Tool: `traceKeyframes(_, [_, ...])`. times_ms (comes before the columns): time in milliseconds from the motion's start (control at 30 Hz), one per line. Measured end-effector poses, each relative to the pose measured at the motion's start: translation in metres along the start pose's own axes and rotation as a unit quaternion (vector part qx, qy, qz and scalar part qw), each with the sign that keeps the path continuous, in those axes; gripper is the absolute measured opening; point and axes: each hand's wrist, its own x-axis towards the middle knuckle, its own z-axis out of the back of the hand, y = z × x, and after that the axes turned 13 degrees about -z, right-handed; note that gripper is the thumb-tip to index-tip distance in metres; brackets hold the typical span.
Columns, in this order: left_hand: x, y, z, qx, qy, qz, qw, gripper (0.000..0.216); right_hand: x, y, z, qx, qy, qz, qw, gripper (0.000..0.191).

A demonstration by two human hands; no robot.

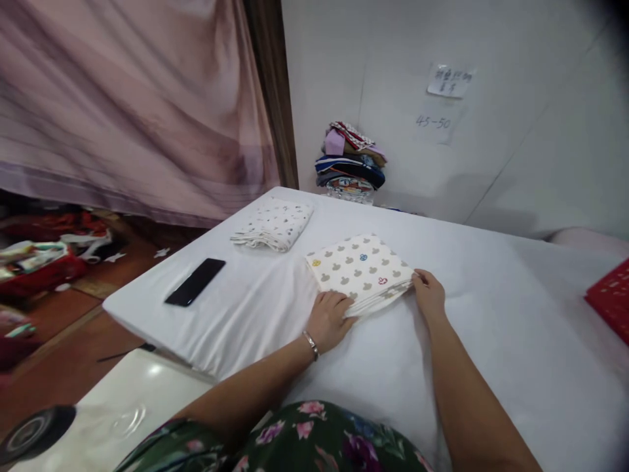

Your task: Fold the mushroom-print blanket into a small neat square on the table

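Note:
A folded white cloth (361, 265) printed with grey, yellow, blue and red mushroom-like shapes lies on the white-covered table (236, 328) in front of me. My left hand (330, 320), with a bracelet at the wrist, is closed on its near left corner. At the right corner, my right hand (429, 294) pinches the folded layers between thumb and fingers. Farther back and to the left rests a second folded white cloth (275, 224) with small dark prints, apart from both hands.
A black phone (195, 282) lies near the table's left edge. Folded clothes (350, 157) are stacked against the wall. A red object (612, 298) sits at the far right. Pink curtain (147, 105) hangs at left, above a red basket (34, 269). A white lidded surface (142, 393) stands below left.

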Motion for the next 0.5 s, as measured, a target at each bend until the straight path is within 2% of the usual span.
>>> traceKeyframes(100, [0.001, 0.003, -0.002, -0.011, -0.021, 0.014, 1.0, 0.023, -0.001, 0.004, 0.006, -0.001, -0.033, 0.011, 0.999, 0.04])
traceKeyframes(167, [0.002, 0.004, -0.003, -0.017, -0.026, 0.014, 0.999, 0.02, -0.002, 0.009, 0.012, -0.028, -0.061, 0.02, 0.998, 0.034])
traceKeyframes(233, [0.002, 0.005, -0.004, -0.019, -0.028, 0.007, 0.999, 0.018, -0.003, 0.015, 0.017, -0.054, -0.059, 0.014, 0.997, 0.027])
traceKeyframes(300, [0.003, 0.006, -0.004, -0.015, -0.03, -0.001, 0.999, 0.017, -0.003, 0.02, 0.019, -0.047, -0.009, -0.013, 0.999, 0.024])
traceKeyframes(367, [0.003, 0.007, -0.005, -0.004, -0.032, -0.005, 0.999, 0.017, -0.005, 0.023, 0.017, -0.022, 0.069, -0.057, 0.996, 0.025])
traceKeyframes(500, [0.005, 0.007, -0.005, 0.011, -0.036, -0.007, 0.999, 0.017, -0.011, 0.03, 0.009, -0.012, 0.203, -0.16, 0.966, 0.036])
